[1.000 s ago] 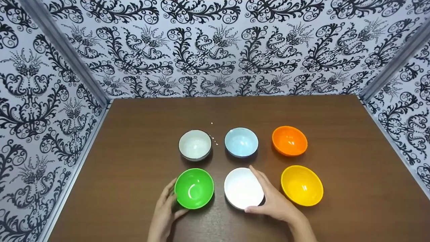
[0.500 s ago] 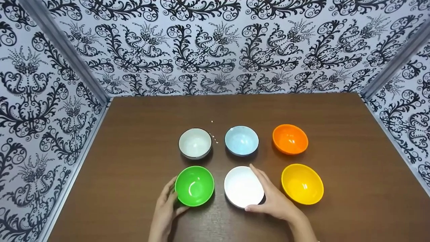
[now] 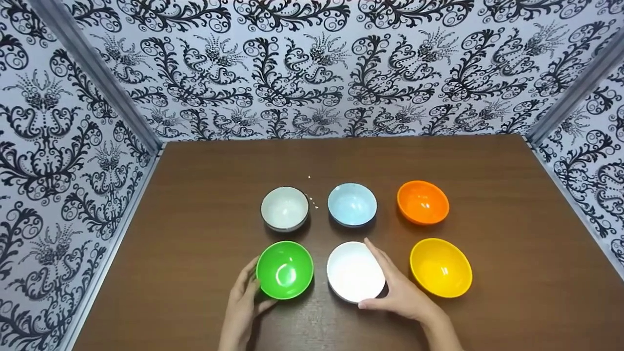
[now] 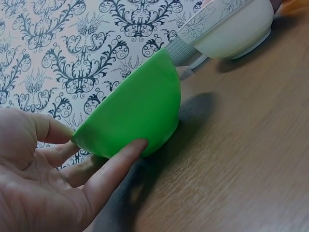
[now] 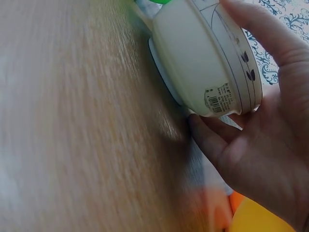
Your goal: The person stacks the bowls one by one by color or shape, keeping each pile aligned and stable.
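Observation:
My left hand [image 3: 240,297] grips a green bowl [image 3: 285,270] from its left side, close over the table. In the left wrist view, the thumb touches the outer wall of the green bowl [image 4: 135,106] low down, and a finger reaches its rim. With my right hand [image 3: 402,295] I hold a white bowl [image 3: 355,273] by its right side, thumb at the near edge and fingers at the far edge. Seen from the right wrist, that white bowl [image 5: 193,58] has a line-and-leaf pattern and a barcode label on its outside, and its foot is right at the tabletop.
Behind stand a pale grey-white bowl [image 3: 285,209], a light blue bowl [image 3: 352,204] and an orange bowl [image 3: 422,203]. A yellow bowl [image 3: 440,268] sits close to my right wrist. Small white specks dot the brown table [image 3: 195,204]. Patterned walls [image 3: 317,63] enclose it behind and on both sides.

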Action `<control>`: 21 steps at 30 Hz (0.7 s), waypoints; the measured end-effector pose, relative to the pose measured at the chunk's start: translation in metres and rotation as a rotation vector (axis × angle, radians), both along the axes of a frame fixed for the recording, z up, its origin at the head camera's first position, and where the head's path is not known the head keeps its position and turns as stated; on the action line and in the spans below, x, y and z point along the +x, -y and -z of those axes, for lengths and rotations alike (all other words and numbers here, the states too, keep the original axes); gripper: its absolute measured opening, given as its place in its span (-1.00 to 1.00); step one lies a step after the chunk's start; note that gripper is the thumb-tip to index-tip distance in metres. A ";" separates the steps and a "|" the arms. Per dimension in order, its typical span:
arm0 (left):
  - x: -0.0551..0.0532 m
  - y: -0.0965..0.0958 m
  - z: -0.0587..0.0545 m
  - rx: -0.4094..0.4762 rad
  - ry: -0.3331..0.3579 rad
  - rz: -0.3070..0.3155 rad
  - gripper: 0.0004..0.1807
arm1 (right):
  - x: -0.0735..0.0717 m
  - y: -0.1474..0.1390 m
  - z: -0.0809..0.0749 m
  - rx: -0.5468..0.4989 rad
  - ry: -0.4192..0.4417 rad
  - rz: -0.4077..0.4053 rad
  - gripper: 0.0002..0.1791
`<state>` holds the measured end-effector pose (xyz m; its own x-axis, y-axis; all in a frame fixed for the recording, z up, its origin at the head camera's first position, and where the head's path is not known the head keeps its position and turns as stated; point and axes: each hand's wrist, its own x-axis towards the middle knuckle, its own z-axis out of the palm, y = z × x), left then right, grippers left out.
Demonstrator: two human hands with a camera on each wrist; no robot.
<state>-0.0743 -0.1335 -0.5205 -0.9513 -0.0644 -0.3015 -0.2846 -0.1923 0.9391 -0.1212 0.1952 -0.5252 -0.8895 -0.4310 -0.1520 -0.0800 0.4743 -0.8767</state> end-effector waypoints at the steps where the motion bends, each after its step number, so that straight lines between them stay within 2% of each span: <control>1: 0.000 0.000 0.000 -0.001 -0.005 0.003 -0.41 | 0.000 -0.001 0.001 0.000 -0.001 0.001 0.34; 10: 0.000 -0.005 -0.006 0.012 -0.023 0.005 -0.42 | 0.001 -0.003 0.003 -0.014 -0.014 0.015 0.40; 21: 0.000 -0.017 -0.024 0.077 -0.057 0.021 -0.39 | 0.001 -0.004 0.005 -0.024 0.005 0.023 0.43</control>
